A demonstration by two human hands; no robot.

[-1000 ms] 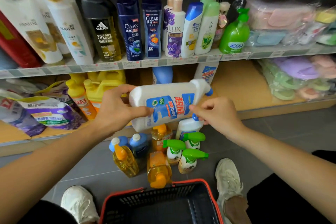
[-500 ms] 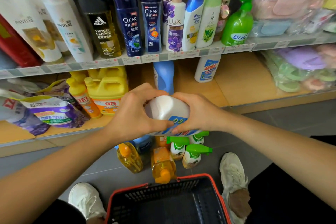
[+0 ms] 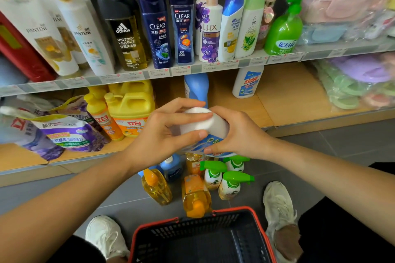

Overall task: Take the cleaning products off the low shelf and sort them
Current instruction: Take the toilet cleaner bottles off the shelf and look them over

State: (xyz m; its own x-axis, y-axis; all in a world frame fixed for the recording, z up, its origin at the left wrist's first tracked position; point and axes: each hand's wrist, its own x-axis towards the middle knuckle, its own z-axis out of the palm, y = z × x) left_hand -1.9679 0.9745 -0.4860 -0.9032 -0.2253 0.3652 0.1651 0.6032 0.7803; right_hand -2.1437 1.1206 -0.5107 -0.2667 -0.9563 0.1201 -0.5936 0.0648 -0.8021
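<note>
Both arms reach out in front of the low shelf point(image 3: 284, 100). The left hand point(image 3: 162, 136) and right hand point(image 3: 239, 132) curl their fingers round the white bottle point(image 3: 206, 123), held above the floor bottles point(image 3: 195, 193). A second ago it lay sideways; now its flat end faces up.

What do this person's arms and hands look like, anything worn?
Both forearms are bare to the frame edge, no sleeve showing. The left hand and right hand carry no gloves, rings, watch or bracelet; visible nails are short, unpainted.

Both hands point(image 3: 162, 134) point(image 3: 237, 132) grip a white bottle point(image 3: 205, 123) above bottles on the floor point(image 3: 352, 141)
</note>
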